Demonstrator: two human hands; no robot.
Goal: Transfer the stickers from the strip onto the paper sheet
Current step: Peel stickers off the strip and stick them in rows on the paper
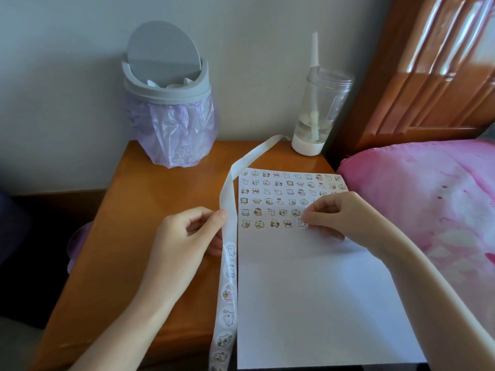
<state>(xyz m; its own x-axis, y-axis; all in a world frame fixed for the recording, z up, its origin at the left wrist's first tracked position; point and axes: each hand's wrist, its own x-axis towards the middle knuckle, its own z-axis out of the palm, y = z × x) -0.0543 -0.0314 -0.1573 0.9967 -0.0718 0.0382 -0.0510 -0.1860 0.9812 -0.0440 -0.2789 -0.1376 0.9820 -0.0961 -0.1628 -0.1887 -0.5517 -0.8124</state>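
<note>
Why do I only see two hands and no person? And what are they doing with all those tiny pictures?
The camera sits on the person's head and looks down, so you see only their arms and hands, as if through their own eyes. There is just this one picture.

A wooden table holds a white paper sheet. Its far end is already covered with rows of little animal stickers. The left hand pinches a long sticker strip. The near part of the strip carries stickers and the far part is bare. The right hand pinches one sticker at the end of the nearest row, right at the paper.

At the back stand a grey bin with a purple bag and a clear bottle with a straw. Pink bedding lies to the right.
</note>
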